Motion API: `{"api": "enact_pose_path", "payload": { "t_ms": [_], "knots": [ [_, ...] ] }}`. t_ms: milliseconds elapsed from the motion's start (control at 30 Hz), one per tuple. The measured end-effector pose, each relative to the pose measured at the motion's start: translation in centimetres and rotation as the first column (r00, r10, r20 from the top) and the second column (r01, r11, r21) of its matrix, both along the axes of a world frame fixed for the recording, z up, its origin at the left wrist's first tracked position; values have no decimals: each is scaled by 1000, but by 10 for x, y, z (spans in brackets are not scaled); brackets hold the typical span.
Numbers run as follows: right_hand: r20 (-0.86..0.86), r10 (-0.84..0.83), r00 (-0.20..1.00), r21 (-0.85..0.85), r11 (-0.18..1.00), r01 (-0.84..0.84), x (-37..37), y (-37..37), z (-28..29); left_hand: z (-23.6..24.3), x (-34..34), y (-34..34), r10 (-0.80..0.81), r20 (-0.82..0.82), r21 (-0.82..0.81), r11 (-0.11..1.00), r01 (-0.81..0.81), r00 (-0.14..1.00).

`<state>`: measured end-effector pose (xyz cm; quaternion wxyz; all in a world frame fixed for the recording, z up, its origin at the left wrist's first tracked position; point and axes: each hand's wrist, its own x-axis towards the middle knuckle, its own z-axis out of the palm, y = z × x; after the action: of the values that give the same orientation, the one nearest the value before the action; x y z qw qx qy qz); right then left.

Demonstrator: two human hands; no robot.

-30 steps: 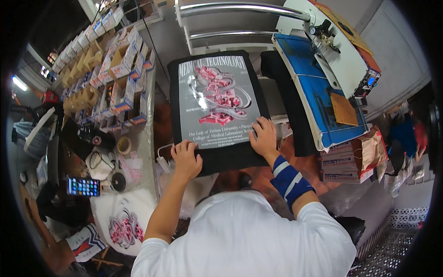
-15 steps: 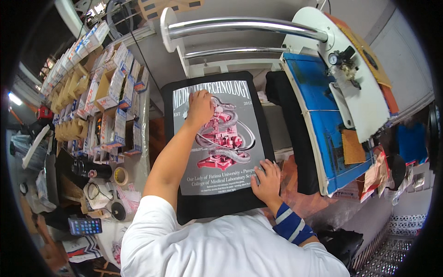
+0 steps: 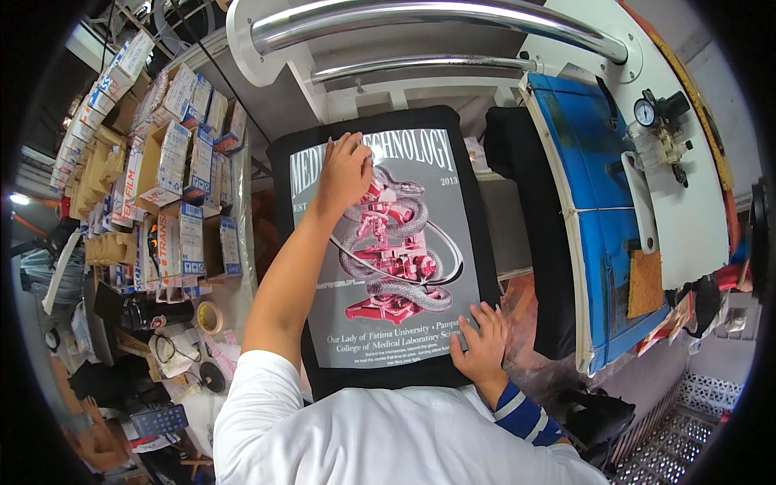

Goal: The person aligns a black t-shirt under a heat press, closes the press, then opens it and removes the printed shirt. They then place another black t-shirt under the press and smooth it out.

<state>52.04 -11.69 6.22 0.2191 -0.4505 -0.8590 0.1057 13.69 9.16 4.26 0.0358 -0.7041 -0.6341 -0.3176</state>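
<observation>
A transfer print [image 3: 323, 242], grey with pale lettering and a red and silver microscope picture, lies on black fabric [image 3: 284, 174] spread over a flat press bed. My left hand [image 3: 346, 174] rests near the print's top edge, covering part of the large heading, its fingers stretched forward and close together. Shiny glare shows just beside those fingertips. At the lower right corner my right hand [image 3: 482, 343] lies flat with fingers spread, half on the print and half on the black fabric. A blue and white striped band [image 3: 525, 412] wraps the right forearm.
To the right stands a blue heat-press plate [image 3: 594, 210] with a pressure gauge [image 3: 645, 111]. A second black-covered bed [image 3: 537, 242] sits beside mine. Chrome bars [image 3: 436, 32] cross behind. Stacked cardboard boxes [image 3: 166, 166], a tape roll [image 3: 210, 317] and a phone [image 3: 159, 420] are at left.
The whole view has shifted, and the press looks nearer. Both hands keep roughly the same places on the print, the left near the heading and the right at the lower corner.
</observation>
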Motion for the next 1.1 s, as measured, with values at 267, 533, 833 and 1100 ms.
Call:
{"api": "enact_pose_path", "payload": {
  "t_ms": [267, 533, 833, 1100],
  "knots": [
    [-3, -2, 1000, 4, 1000, 2, 0, 1, 0, -1, -1, 0, 5, 1, 19, 1000, -5, 1000],
    [-4, -15, 1000, 8, 1000, 15, -1, 0, 2, 0, 0, 0, 16, -7, 21, 1000, -16, 1000],
    [53, -42, 998, -109, 993, 48, -16, 7, 30, 17, 12, 10, 171, -137, -127, 974, -188, 976],
    [-95, -147, 985, -38, 989, 144, 0, 30, 17, 33, -38, -108, 269, 279, 176, 929, -325, 922]
  ]
}}
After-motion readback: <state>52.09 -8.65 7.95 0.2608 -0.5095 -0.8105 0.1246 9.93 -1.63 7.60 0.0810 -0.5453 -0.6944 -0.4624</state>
